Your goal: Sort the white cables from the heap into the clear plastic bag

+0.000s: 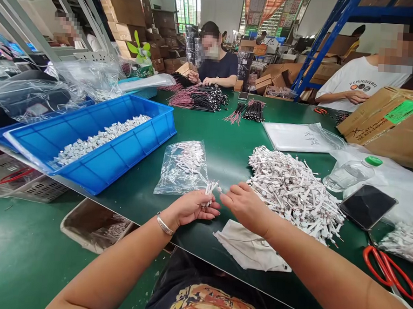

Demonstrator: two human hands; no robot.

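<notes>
I see my left hand point(192, 208) with its grip closed on a small bundle of thin white pieces point(211, 190), held upright just left of the large heap of white pieces point(295, 192) on the green table point(227, 151). My right hand point(246, 206) sits between that bundle and the heap, fingers drawn together, tips at the bundle's side. Whether its grip actually pinches a piece I cannot tell.

A clear plastic bag of white pieces point(183, 167) lies left of the heap, beyond the bundle, and the blue plastic crate point(98, 141) stands further left still. A pale folded cloth point(249, 248) lies at the near edge, just in front of the heap. To the heap's right are a black phone point(367, 206) and a clear bottle with a green cap point(352, 172). The red-handled scissors point(390, 273) lie nearer me, right of the heap.
</notes>
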